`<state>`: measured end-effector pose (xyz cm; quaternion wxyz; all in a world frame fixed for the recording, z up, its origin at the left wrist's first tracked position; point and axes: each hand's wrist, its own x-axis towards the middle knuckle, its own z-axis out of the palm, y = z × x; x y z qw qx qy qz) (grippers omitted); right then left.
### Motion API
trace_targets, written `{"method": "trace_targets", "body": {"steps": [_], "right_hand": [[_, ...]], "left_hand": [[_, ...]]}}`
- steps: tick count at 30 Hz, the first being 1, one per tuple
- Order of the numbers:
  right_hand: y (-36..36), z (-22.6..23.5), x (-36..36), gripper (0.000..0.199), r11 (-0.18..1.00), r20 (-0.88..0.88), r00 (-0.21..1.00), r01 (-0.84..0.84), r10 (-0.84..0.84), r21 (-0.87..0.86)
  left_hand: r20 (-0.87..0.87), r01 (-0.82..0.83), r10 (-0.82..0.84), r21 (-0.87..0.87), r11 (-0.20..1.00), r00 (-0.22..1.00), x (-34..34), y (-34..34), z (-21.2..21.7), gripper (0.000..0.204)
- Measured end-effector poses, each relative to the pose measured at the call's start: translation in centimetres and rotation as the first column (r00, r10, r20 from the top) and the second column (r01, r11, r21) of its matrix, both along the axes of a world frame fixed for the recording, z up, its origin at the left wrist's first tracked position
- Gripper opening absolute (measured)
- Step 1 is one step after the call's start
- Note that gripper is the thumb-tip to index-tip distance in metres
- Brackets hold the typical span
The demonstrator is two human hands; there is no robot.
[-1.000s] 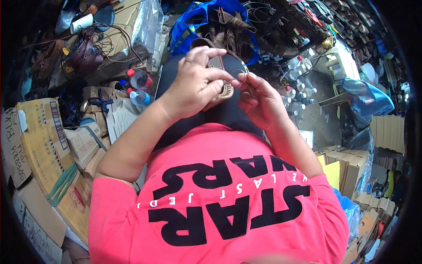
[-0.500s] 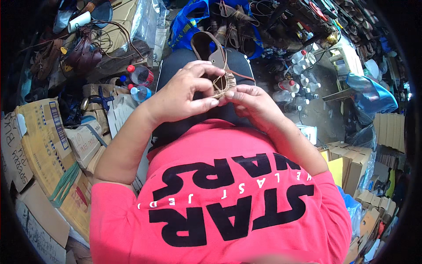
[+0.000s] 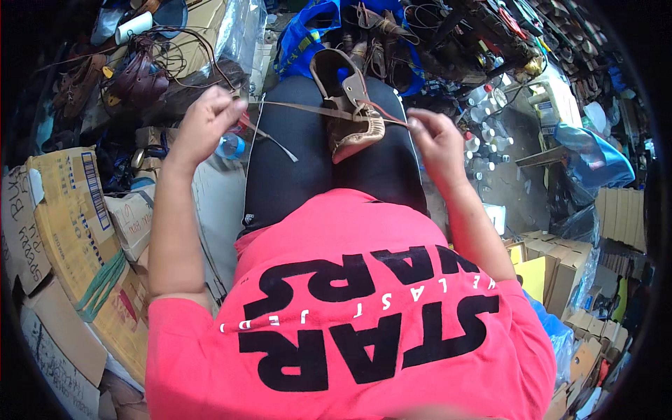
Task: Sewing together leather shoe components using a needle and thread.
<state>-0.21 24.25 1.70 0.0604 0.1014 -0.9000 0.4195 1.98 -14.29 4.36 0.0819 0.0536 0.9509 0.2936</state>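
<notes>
A brown leather moccasin (image 3: 353, 148) lies on my lap between my thighs, its gathered toe seam toward me and its heel collar away. My left hand (image 3: 210, 124), out to the left, pinches a pale thread (image 3: 297, 107) that runs taut to the shoe. Its loose tail hangs below that hand. On the other side, my right hand (image 3: 439, 143) is closed, thumb against finger, at the thread stretching from the shoe's right. A reddish-brown lace (image 3: 378, 110) comes off the shoe toward this hand. The right fingertips are slightly blurred.
Beyond my knees stands a blue bag (image 3: 290, 45) with more leather shoes. Plastic bottles (image 3: 483, 112) crowd the floor at right. Cardboard boxes (image 3: 66, 217) are stacked at left, and a wooden bench (image 3: 199, 84) holds leather pieces and cords.
Both hands have moved apart from the shoe's toe, left hand to the left and right hand to the right. The thread is now drawn out straight, and the shoe rests uncovered on my lap.
</notes>
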Motion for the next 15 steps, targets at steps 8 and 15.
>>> {"method": "trace_targets", "body": {"steps": [8,15], "right_hand": [[-4.7,3.2,-1.4,0.046,0.326,-0.057,0.742,-0.361,0.668,-0.874],[-0.4,1.0,2.6,0.034,0.769,0.327,0.827,-0.182,0.457,-0.613]], "left_hand": [[-0.02,-0.093,-0.199,0.835,-0.542,0.98,-5.6,7.2,-1.5,0.042],[0.407,-0.363,0.036,0.848,-0.385,0.913,-9.2,4.4,-5.0,0.045]]}}
